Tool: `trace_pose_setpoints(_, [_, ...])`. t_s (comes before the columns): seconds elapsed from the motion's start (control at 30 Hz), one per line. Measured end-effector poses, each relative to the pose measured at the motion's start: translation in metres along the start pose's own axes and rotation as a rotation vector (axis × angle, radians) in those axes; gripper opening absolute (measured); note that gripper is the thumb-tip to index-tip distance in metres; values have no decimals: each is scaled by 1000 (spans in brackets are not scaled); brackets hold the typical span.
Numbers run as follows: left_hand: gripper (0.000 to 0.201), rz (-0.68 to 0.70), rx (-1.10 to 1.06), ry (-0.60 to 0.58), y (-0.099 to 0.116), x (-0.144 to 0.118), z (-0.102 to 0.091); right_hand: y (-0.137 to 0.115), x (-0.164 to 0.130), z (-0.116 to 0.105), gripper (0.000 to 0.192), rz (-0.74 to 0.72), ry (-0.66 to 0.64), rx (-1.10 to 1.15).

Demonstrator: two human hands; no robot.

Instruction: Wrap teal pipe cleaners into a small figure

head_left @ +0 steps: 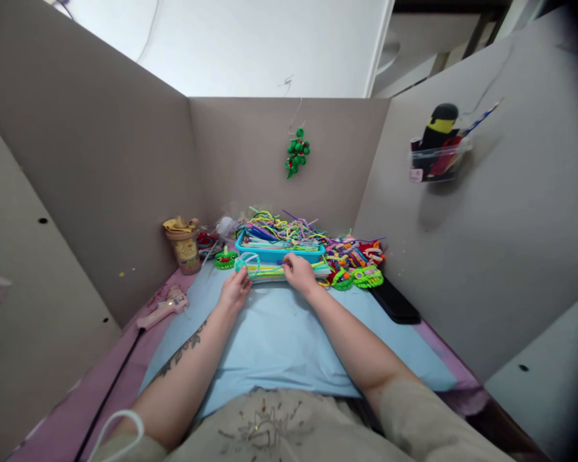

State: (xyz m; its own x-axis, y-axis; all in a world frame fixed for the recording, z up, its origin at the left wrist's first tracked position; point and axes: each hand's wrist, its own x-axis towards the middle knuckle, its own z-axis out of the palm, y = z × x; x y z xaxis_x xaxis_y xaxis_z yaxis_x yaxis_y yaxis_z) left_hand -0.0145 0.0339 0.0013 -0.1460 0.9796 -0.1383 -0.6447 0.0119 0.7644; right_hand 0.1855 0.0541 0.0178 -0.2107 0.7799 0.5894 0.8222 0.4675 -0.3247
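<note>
My left hand (234,289) pinches a light-blue pipe-cleaner loop (248,262) at the far edge of a pale blue mat (279,340). My right hand (297,273) rests with bent fingers on a flat bundle of pipe cleaners (270,273) lying in front of a turquoise tray (274,253). The tray is heaped with many-coloured pipe cleaners (282,230). Whether the right hand grips any strand is hard to tell.
A pink glue gun (162,309) with a black cord lies at the left. A lidded cup (183,244) stands in the back left corner. Green finished pieces (361,276) and a black object (395,303) lie at the right. Grey cardboard walls enclose the desk; a green ornament (297,153) hangs on the back wall.
</note>
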Motion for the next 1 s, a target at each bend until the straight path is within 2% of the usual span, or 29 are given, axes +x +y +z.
trace_pose_setpoints(0.1, [33,3,23,-16,-1,-1,1,2,-2,5,16,-53,-79,94])
trace_pose_setpoints(0.2, [33,-11,43,-116,-5,-8,6,-3,-6,15,18,-73,-173,160])
trace_pose_setpoints(0.3, [31,-47,45,-229,-10,-16,14,-10,-8,22,20,-64,-204,216])
trace_pose_setpoints(0.47, [32,-87,-9,-282,-16,-12,34,-17,-8,23,20,18,-222,265])
trace_pose_setpoints(0.67, [29,-53,-96,-167,-24,9,64,-11,-4,20,20,67,-114,252])
trace_pose_setpoints(0.77, [26,-34,-146,-101,-28,16,75,-11,-2,15,16,56,-169,95])
trace_pose_setpoints(0.9, [26,-32,-132,-91,-28,21,78,-14,1,1,19,43,-294,-140])
trace_pose_setpoints(1.0, [26,-30,-126,-66,-27,25,75,-14,5,-15,17,40,-215,-187])
